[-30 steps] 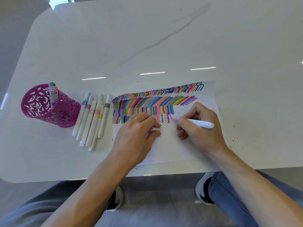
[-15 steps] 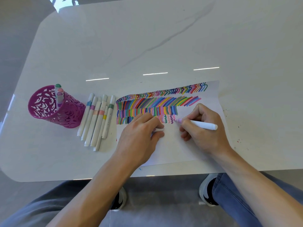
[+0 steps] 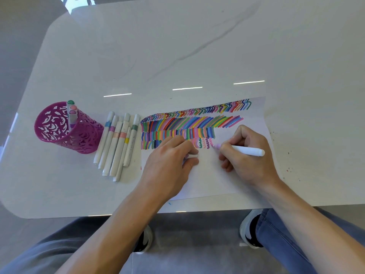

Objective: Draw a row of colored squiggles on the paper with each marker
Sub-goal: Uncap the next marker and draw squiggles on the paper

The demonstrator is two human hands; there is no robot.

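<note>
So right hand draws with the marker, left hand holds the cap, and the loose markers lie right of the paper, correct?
No: in the head view the loose markers lie left of the paper, beside the pink cup. The right hand draws with the marker; the left hand holds the cap.

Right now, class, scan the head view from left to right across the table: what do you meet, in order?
Pink cut-out cup → capped markers lying side by side → left hand holding a small white cap → right hand gripping the white marker → ink specks.
</note>
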